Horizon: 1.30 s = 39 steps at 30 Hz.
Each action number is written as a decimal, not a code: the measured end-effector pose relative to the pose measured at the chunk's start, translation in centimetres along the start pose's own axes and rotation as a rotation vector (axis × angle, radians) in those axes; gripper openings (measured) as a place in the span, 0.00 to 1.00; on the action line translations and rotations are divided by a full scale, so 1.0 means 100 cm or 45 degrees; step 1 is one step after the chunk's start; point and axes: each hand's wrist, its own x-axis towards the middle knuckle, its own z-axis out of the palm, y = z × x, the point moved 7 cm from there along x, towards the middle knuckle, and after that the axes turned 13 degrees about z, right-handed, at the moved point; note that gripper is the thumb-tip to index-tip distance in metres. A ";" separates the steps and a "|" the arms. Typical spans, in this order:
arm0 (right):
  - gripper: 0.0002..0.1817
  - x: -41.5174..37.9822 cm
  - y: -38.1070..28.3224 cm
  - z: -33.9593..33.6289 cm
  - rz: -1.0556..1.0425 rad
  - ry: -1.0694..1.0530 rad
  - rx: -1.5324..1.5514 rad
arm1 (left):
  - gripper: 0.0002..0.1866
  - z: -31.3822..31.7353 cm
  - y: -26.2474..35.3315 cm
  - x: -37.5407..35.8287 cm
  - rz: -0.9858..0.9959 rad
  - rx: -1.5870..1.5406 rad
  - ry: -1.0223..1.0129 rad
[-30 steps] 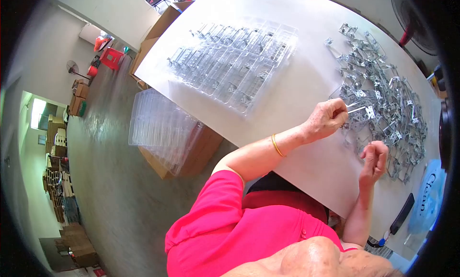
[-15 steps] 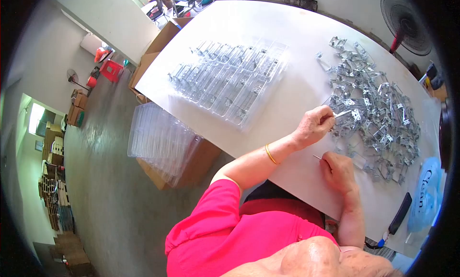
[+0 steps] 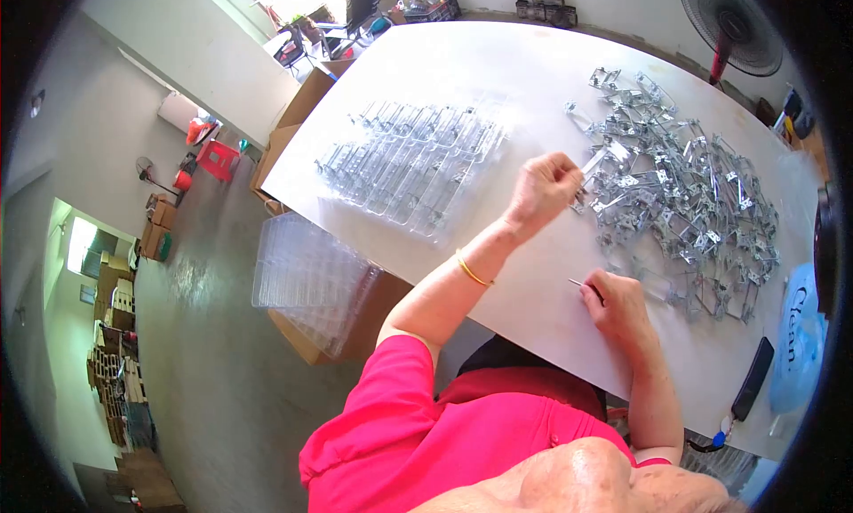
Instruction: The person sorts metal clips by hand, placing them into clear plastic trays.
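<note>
My left hand [image 3: 544, 193], with a gold bangle [image 3: 474, 269] on its wrist, pinches a shiny metal bracket with a long arm [image 3: 593, 165] at the left edge of a pile of metal brackets [image 3: 684, 193]. Closer to my body, my right hand [image 3: 619, 310] rests on the white table [image 3: 524, 291]. Its fingers are closed on a thin metal rod [image 3: 576, 283], whose tip points left; the rest is hidden in the hand. Left of the pile lies a clear plastic tray [image 3: 435, 227] with rows of similar metal pieces.
Stacked clear trays [image 3: 298, 269] sit over a cardboard box [image 3: 373, 309] beside the table's left edge. At the right are a blue "Clean" packet [image 3: 795, 344] and a dark, long object [image 3: 753, 378]. A fan [image 3: 736, 29] stands beyond the far edge.
My left hand has moved left and up, and the bracket in it has swung to a more upright slant. My right hand still holds the rod. The whole view has shifted slightly.
</note>
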 end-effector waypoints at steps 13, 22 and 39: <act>0.07 -0.001 0.000 -0.002 -0.072 0.041 0.047 | 0.10 -0.177 -0.011 0.051 -0.035 0.829 0.356; 0.07 0.002 0.000 0.000 -0.044 0.033 0.056 | 0.11 -0.189 -0.017 0.061 -0.070 1.007 0.301; 0.07 0.002 0.000 -0.002 0.011 0.019 0.044 | 0.12 -0.166 -0.038 0.067 -0.107 1.451 0.069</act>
